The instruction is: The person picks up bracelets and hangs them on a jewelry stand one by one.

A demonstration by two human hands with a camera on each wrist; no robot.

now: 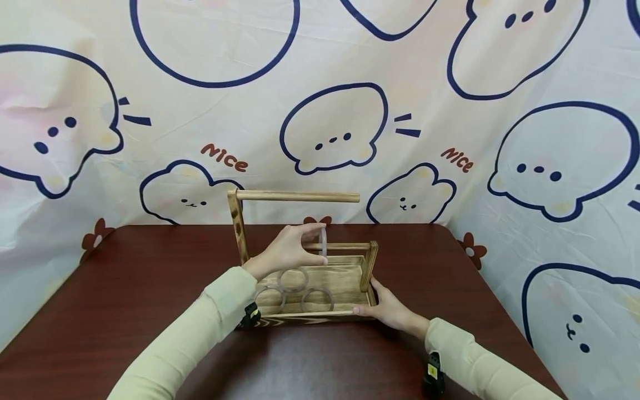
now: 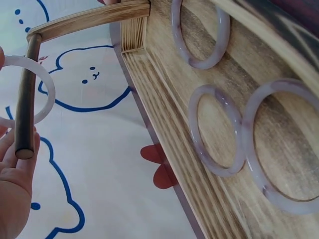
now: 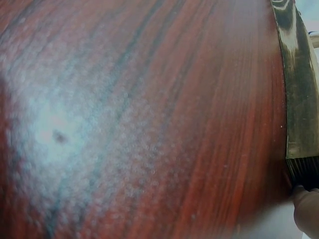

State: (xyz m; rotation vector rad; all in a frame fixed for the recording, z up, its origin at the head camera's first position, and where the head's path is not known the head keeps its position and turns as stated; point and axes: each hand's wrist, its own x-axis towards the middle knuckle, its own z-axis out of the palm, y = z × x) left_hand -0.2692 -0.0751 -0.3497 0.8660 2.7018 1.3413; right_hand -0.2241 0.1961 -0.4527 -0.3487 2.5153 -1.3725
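Left hand point(image 1: 287, 250) pinches a pale bangle point(image 1: 323, 242) upright, edge-on to the head camera, threaded on the lower rod point(image 1: 345, 246) of the wooden rack point(image 1: 350, 278); the rod runs left-right. Three more bangles point(image 1: 317, 299) lie flat in the tray. Right hand point(image 1: 387, 308) has straight fingers pressing the rack's near right corner on the table point(image 1: 125, 289).

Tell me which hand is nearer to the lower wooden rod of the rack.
Left. The left hand holds a pale bangle right at the lower rod, its fingers beside the rod's end. The right hand rests lower down, against the wooden rack at its front right corner.
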